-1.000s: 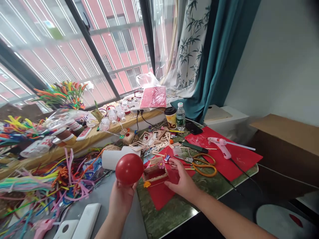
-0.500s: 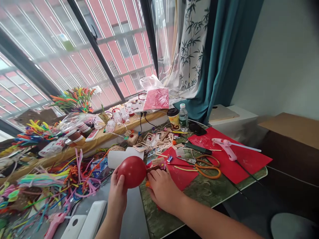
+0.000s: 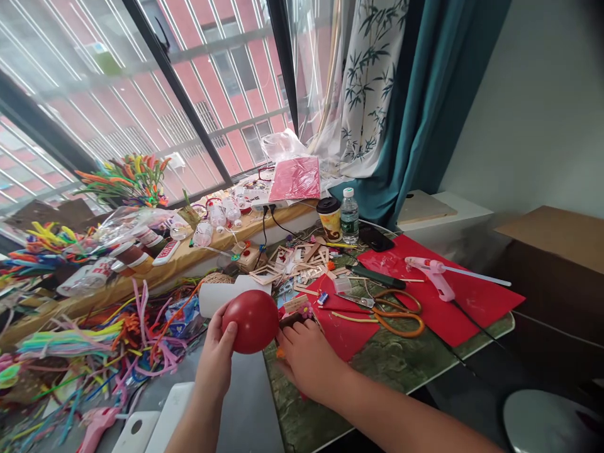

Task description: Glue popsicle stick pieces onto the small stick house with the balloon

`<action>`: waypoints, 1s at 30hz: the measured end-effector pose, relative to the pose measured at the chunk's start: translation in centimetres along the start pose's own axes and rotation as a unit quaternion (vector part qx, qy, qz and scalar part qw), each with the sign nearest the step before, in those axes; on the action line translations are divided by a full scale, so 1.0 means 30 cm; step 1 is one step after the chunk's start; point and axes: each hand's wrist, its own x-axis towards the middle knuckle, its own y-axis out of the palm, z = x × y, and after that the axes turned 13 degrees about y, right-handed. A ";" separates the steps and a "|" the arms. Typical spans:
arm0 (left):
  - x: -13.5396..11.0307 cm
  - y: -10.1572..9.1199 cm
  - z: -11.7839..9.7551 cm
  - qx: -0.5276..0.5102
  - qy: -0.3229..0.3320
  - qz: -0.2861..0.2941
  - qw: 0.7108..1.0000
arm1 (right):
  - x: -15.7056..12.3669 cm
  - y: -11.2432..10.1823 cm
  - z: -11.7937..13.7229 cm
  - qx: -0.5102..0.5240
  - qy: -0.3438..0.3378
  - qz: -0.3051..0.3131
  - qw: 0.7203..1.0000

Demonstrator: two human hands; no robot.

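Note:
A shiny red balloon is in my left hand, whose fingers and thumb close around its left side. Just right of the balloon, my right hand has its fingers curled over a small brown craft piece, mostly hidden under them. A pink flower and a small tan sign show at the back of that piece. A bit of orange peeks out beside the right fingers. Red paper lies under and beyond the right hand.
Orange-handled scissors, a pink glue gun on red sheet, a water bottle and a paper cup stand to the right. Thin wooden frames pile up behind. Colourful pipe cleaners heap at left.
The view has shifted slightly. The balloon stays in my left hand, and my right hand remains over the brown piece, its fingers a little shifted.

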 end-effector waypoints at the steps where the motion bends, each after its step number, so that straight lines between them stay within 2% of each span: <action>1: 0.003 0.006 -0.002 -0.004 -0.001 -0.004 1.000 | 0.003 0.005 0.001 -0.005 -0.001 0.001 1.000; 8: 0.011 0.024 -0.014 -0.026 -0.004 -0.012 1.000 | 0.007 0.028 0.003 -0.032 -0.001 -0.016 0.999; 11: -0.013 0.025 -0.001 -0.081 -0.006 -0.014 0.997 | 0.008 0.030 -0.001 -0.033 -0.006 -0.011 0.999; 14: -0.073 0.035 0.045 -0.138 0.021 -0.042 0.989 | 0.006 0.032 -0.005 -0.031 -0.007 -0.018 0.999; 18: -0.175 0.043 0.146 -0.151 0.052 -0.037 0.986 | 0.001 0.034 -0.010 -0.031 -0.013 -0.033 0.999; 21: -0.212 0.028 0.198 -0.090 0.021 -0.058 0.994 | -0.001 0.036 -0.012 -0.042 -0.021 -0.032 0.998; 23: -0.210 0.019 0.204 -0.058 0.000 -0.066 0.996 | 0.000 0.038 -0.012 -0.053 -0.022 -0.036 0.998; 27: -0.191 0.037 0.188 -0.137 0.013 -0.029 0.990 | 0.000 0.047 -0.010 -0.067 -0.025 -0.046 0.996; 30: -0.200 0.066 0.206 -0.172 -0.019 0.033 0.984 | -0.001 0.053 -0.012 -0.065 -0.029 -0.046 0.996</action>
